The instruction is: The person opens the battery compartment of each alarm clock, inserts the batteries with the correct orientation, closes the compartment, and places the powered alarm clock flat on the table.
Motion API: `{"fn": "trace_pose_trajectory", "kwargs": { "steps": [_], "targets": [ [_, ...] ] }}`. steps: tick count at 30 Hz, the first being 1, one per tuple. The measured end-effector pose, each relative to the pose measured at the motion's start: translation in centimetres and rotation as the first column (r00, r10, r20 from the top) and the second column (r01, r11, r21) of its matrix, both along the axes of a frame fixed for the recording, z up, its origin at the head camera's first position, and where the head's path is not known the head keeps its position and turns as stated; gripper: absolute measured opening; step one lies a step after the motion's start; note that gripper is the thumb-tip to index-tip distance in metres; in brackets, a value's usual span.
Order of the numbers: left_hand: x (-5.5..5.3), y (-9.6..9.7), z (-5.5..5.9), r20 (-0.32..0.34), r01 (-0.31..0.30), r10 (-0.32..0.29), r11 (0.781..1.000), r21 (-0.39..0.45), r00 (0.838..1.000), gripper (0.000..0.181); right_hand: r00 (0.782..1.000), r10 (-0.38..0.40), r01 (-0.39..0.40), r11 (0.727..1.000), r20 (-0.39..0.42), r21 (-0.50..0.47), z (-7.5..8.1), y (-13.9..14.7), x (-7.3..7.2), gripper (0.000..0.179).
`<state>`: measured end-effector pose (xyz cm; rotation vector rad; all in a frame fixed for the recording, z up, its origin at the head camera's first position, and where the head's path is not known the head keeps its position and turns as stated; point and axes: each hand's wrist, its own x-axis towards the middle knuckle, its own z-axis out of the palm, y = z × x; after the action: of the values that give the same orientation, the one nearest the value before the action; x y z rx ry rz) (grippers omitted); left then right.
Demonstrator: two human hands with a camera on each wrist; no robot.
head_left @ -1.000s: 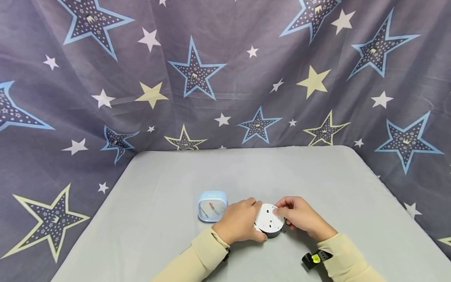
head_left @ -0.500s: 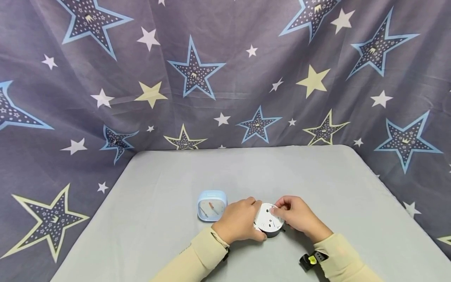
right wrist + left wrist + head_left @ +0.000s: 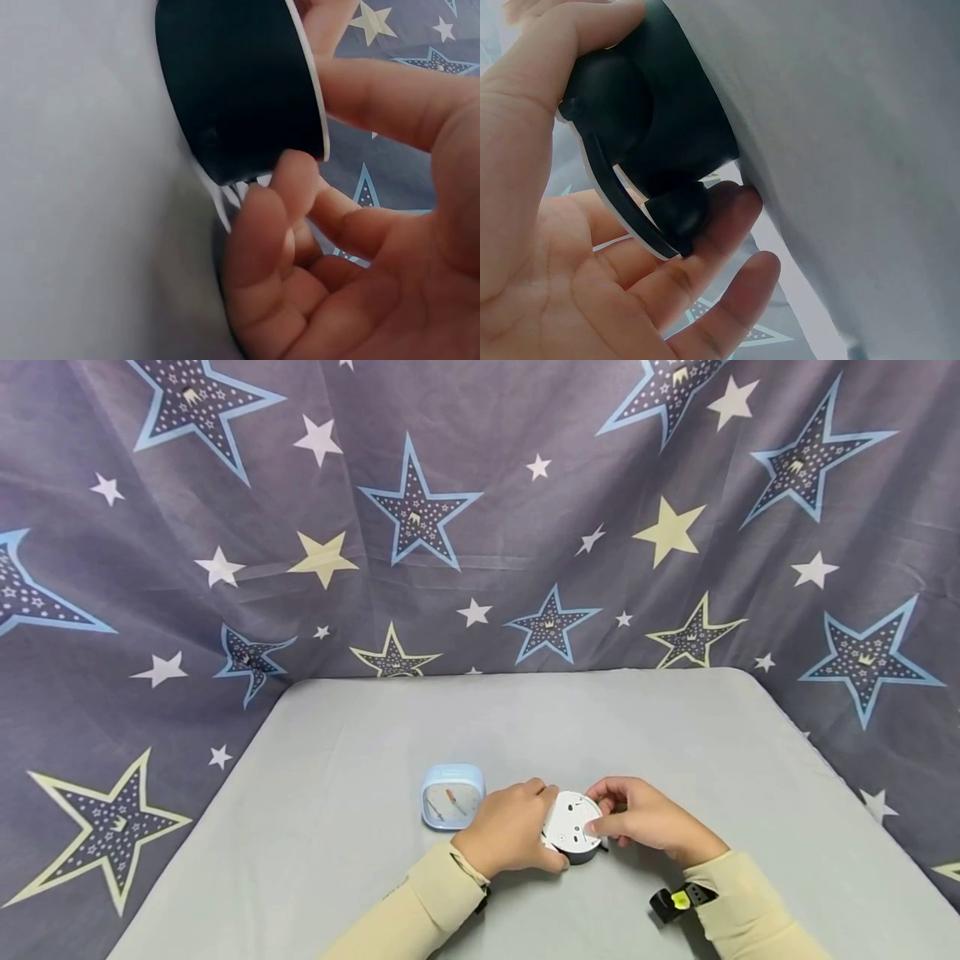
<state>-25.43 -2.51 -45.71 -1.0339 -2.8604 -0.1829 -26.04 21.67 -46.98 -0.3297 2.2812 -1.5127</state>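
A round black alarm clock (image 3: 573, 827) lies with its white back facing up on the grey cloth. Its dark side wall, two rounded bells and a curved handle show in the left wrist view. My left hand (image 3: 506, 831) grips it from the left, thumb at the near edge and fingers at the far side. From the right, my right hand (image 3: 637, 818) holds its edge, the thumb on the white back and other fingers curled along the side. The clock's face is turned down and hidden. Just left of my left hand stands a light blue square clock (image 3: 452, 799).
Grey cloth covers the table (image 3: 360, 735). Behind it hangs a dark curtain (image 3: 480, 527) printed with stars. A black wrist camera (image 3: 667, 903) sits at the right sleeve, low over the cloth.
My right thumb has slid across the white back toward the near right edge, and the right wrist has shifted slightly right. The left hand and both clocks stay about where they were.
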Motion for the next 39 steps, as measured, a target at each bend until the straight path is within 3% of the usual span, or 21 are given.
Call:
{"fn": "trace_pose_trajectory", "kwargs": {
  "steps": [8, 29, 33, 37, 39],
  "targets": [
    [0.0, 0.0, 0.0, -0.001, -0.001, 0.001, 1.0, 0.005, 1.0, 0.091, 0.999, 0.037, -0.037, 0.999, -0.014, 0.0, 0.0, 0.2, 0.0, 0.042],
    [-0.1, -0.1, -0.1, -0.015, 0.003, -0.003, 1.0, 0.016, 1.0, 0.086, 0.999, -0.022, 0.022, 1.0, -0.024, -0.009, 0.4, -0.5, 0.2, 0.039],
    [-0.1, -0.1, -0.2, -0.012, 0.004, -0.004, 1.0, 0.02, 1.0, 0.085, 0.986, -0.079, 0.085, 0.996, -0.146, 0.035, 0.3, -0.6, 0.2, 0.028],
    [-0.1, -0.1, -0.2, -0.01, 0.007, -0.007, 1.0, 0.02, 1.0, 0.085, 0.931, -0.116, 0.184, 0.968, -0.346, 0.17, 0.3, -1.1, 0.6, 0.02],
    [-0.1, -0.1, -0.2, -0.011, 0.008, -0.008, 1.0, 0.018, 1.0, 0.086, 0.909, -0.116, 0.218, 0.951, -0.401, 0.218, 0.3, -1.5, 0.9, 0.021]
  ]
}}
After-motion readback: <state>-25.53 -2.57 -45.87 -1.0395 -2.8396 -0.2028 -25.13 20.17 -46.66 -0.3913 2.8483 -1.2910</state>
